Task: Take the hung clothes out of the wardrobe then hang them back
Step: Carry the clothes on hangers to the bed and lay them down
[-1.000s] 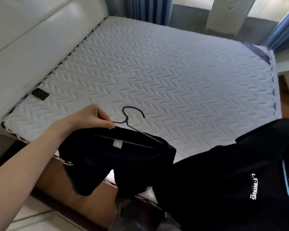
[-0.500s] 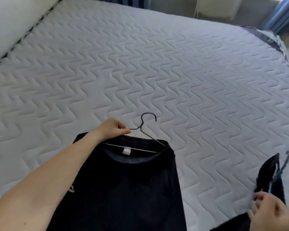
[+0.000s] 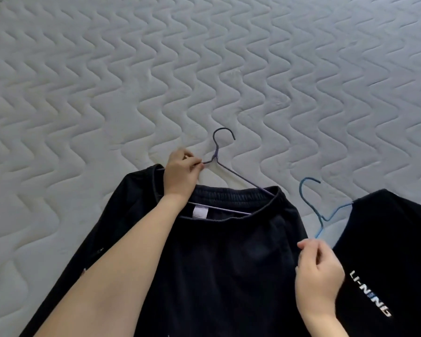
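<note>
Found the dark trousers (image 3: pixel 216 263) spread flat on the mattress (image 3: pixel 204 69), waistband at the far end and legs running back toward the body, threaded on a purple hanger (image 3: pixel 215 155) with its hook poking out beyond the waistband and pointing away. Noted the hanger's bar lying crosswise inside the waistband: long axis side to side, hook at right angles to it. Saw the left hand (image 3: pixel 181 173) at the far left corner of the trousers, thumb and fingers pinching the shoulder wire just beside the neck. Spotted a blue hanger (image 3: pixel 322 218) just right of the trousers, hook likewise pointing away, one arm tucked into a black top (image 3: pixel 387 239) with white lettering. Made out the right hand (image 3: pixel 319 271) over the trousers' right edge, fingers curled, just below the blue hanger's free arm; could not tell whether pinching that wire or holding nothing. Judged both garments out of the wardrobe and laid down, the hanging-back half not yet begun. Reckoned the left hand nearer the purple hook and already gripping beside it, so favoured a lift by the neck, straight up off the mattress. Expected the loose cloth to sag and perhaps slide along the thin wire.
</note>
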`<state>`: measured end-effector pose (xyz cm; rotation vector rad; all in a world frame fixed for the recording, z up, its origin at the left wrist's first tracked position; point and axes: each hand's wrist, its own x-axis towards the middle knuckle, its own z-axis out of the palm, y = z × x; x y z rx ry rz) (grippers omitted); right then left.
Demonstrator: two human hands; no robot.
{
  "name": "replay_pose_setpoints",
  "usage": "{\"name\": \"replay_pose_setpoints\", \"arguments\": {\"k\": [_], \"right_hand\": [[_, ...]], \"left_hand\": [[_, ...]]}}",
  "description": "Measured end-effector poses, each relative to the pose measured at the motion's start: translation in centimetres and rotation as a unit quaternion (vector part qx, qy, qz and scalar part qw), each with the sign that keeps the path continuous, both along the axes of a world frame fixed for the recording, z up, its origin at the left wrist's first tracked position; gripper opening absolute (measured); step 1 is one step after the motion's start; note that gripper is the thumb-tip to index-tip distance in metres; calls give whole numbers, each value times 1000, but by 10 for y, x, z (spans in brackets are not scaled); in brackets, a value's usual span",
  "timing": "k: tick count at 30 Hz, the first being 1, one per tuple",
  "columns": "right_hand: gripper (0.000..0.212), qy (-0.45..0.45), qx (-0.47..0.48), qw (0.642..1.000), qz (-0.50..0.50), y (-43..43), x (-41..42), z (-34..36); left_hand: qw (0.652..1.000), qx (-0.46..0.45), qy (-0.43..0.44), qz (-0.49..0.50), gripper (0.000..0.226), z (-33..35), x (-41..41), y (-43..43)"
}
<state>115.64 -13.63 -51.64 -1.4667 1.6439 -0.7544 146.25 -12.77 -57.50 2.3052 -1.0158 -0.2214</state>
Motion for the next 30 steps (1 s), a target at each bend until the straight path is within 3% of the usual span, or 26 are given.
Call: {"name": "replay_pose_setpoints", "arguments": {"k": [6, 12, 15, 20, 27, 30], "right_hand": [[36, -27, -12, 999, 23, 7, -10, -1], [35, -126, 32, 992, 8, -9, -59, 78], [33, -191, 45, 980, -19, -32, -125, 144], [34, -170, 60, 983, -20, -73, -267, 220], [28, -112, 15, 989, -92, -131, -466, 288], [25, -86, -32, 988, -125, -149, -526, 312]], "left_hand": [[992, 54, -101, -48, 12, -1, -3, 0], [969, 220, -83, -78, 34, 45, -36, -5], [981, 157, -74, -80, 43, 75, -93, -9], [982, 88, -64, -155, 48, 99, -228, -29], [959, 179, -4, -220, 52, 43, -385, -52], [945, 239, -46, -218, 58, 15, -405, -51]]}}
